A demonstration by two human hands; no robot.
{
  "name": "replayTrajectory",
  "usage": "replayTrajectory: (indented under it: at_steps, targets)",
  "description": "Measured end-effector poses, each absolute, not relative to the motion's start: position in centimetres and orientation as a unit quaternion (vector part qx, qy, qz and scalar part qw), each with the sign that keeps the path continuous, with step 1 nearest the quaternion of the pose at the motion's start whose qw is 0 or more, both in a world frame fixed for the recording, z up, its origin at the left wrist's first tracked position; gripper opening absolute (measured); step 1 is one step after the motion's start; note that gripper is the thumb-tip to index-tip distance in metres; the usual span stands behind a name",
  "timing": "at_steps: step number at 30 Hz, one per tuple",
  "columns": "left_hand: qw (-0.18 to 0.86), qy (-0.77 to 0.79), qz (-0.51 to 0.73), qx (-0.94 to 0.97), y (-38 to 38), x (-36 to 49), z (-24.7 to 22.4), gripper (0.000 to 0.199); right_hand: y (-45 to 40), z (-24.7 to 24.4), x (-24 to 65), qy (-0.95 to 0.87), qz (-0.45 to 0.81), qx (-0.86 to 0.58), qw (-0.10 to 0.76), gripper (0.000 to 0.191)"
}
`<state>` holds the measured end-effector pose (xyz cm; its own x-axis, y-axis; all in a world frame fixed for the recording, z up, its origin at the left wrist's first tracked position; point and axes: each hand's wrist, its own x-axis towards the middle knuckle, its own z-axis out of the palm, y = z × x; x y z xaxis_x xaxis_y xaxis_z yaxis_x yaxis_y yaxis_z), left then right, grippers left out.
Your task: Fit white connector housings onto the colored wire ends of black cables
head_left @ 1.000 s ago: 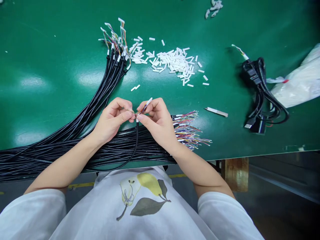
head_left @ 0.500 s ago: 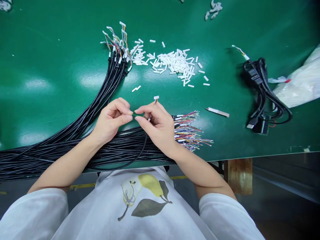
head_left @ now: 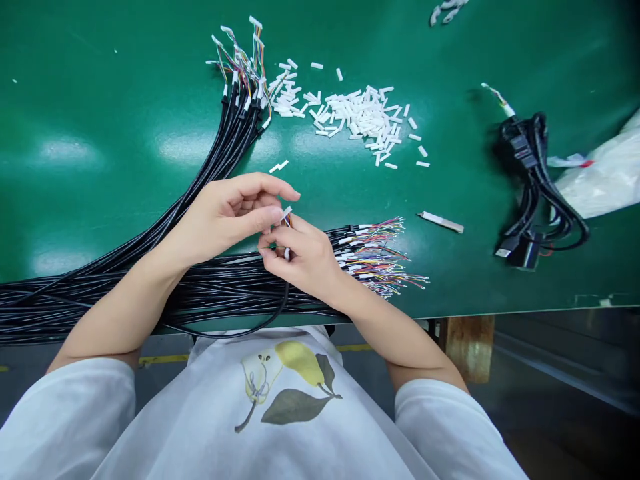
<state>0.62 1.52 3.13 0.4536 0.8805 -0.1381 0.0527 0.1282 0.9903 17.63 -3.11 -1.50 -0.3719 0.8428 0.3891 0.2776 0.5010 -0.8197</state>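
My left hand (head_left: pixel 240 210) is raised just above my right, its index finger stretched out and apart from the thumb. That thumb tip is beside, perhaps touching, a small white connector (head_left: pixel 287 213) on coloured wires. Held between the closed fingers of my right hand (head_left: pixel 303 257) is the end of a black cable (head_left: pixel 286 297), with a white part of it showing between finger and thumb. A thin wire end appears at the right fingertips. The cable loops down and left over a thick bundle of black cables (head_left: pixel 215 293).
Stripped wire ends (head_left: pixel 380 257) fan out right of my right hand. Further back lie a connectorised cable bundle (head_left: pixel 240 100) and a pile of white connectors (head_left: pixel 363 117). A slim knife-like tool (head_left: pixel 443 222), a coiled USB cable (head_left: pixel 530 180) and a white plastic bag (head_left: pixel 605 173) are rightward.
My left hand has left the thin green wire it was pinching, moved up and right to the connector, and its index finger has straightened. My right hand has shifted slightly left and down.
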Motion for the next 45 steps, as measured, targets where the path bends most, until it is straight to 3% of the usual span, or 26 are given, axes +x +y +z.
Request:
replayTrajectory:
  at_steps: [4, 10, 16, 25, 30, 45]
  targets:
    - [0.613, 0.409, 0.306, 0.603, 1.5, 0.3, 2.6, 0.015, -2.8, -1.4, 18.1, -0.743, 0.383, -0.371, 0.403, 0.012]
    - [0.636, 0.378, 0.306, 0.599, 1.9, -0.1, 1.6, 0.023, -2.8, -0.7, 18.4, -0.710, 0.423, -0.384, 0.411, 0.007]
    - [0.666, 0.385, 0.363, 0.525, 1.2, 0.8, 0.0, 0.025, -2.8, -0.6, 18.8, -0.686, 0.285, -0.458, 0.488, 0.005]
    - [0.695, 0.399, 0.394, 0.450, 0.7, 1.8, -0.3, 0.020, -2.5, -0.7, 19.1, -0.689, 0.237, -0.513, 0.454, 0.008]
    - [0.697, 0.394, 0.395, 0.451, 0.7, 1.7, -0.3, 0.019, -2.5, -0.8, 19.0, -0.703, 0.171, -0.496, 0.480, 0.010]
    - [0.734, 0.410, 0.361, 0.404, 1.0, 1.7, 0.7, 0.026, -2.6, -1.5, 19.6, -0.703, 0.216, -0.515, 0.440, 0.004]
